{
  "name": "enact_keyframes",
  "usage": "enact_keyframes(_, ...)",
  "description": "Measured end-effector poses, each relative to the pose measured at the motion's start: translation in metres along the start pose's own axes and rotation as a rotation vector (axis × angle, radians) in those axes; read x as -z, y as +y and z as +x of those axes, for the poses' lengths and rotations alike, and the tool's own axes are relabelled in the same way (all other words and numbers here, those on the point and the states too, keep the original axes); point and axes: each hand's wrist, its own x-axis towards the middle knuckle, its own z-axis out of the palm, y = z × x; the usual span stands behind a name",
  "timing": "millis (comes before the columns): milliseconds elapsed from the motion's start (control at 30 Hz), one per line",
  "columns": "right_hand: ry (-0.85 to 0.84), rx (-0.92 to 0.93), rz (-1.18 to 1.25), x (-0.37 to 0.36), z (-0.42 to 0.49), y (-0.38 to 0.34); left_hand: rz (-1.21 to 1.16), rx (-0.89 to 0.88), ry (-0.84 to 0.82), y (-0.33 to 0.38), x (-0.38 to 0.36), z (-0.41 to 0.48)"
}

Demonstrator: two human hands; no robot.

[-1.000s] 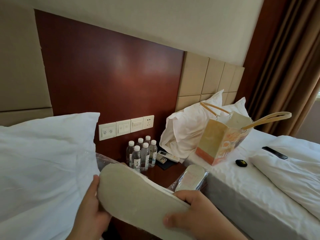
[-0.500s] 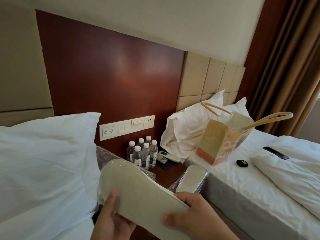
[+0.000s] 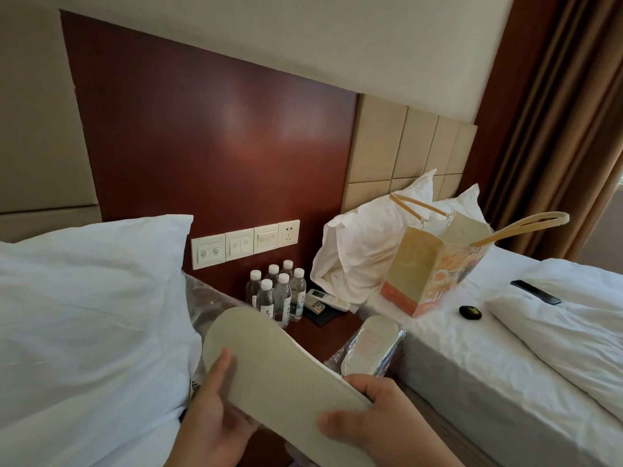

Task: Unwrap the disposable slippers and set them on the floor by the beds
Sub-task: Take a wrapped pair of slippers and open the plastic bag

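Observation:
An unwrapped pale slipper (image 3: 279,372) is held sole-up over the gap between the two beds. My left hand (image 3: 212,416) grips its left edge from below, thumb on the sole. My right hand (image 3: 381,423) holds the heel end, thumb on top. A white edge beneath it could be a second slipper. Another pair of slippers in clear plastic wrap (image 3: 369,345) lies on the dark nightstand (image 3: 323,332) just beyond my right hand. Crumpled clear wrap (image 3: 205,298) rests against the left bed's pillow (image 3: 91,298).
Several water bottles (image 3: 276,291) and a white remote (image 3: 328,298) stand on the nightstand under a row of wall switches (image 3: 244,244). On the right bed (image 3: 472,365) are a paper bag (image 3: 438,264), pillows, a small black object (image 3: 469,311) and a dark remote (image 3: 535,292).
My left hand slid from the slipper's toe-side edge down under the sole, thumb now pressed on its face. The slipper stayed almost in place; my right hand kept its hold.

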Motion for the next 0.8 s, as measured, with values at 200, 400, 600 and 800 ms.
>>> enact_keyframes(200, 0.059, -0.083, 0.087, -0.005, 0.005, 0.011, 0.052, 0.103, -0.005, -0.027, -0.006, 0.001)
enact_keyframes(400, 0.043, -0.089, 0.13, 0.001, 0.003, 0.02, 0.118, -0.034, 0.116, -0.007, -0.014, 0.031)
enact_keyframes(600, 0.074, -0.114, 0.197, 0.012, 0.006, 0.029, 0.204, -0.02, 0.14, -0.01, -0.028, 0.06)
enact_keyframes(800, 0.136, -0.128, 0.201, 0.025, 0.007, 0.036, 0.248, 0.164, 0.043, -0.028, -0.029, 0.066)
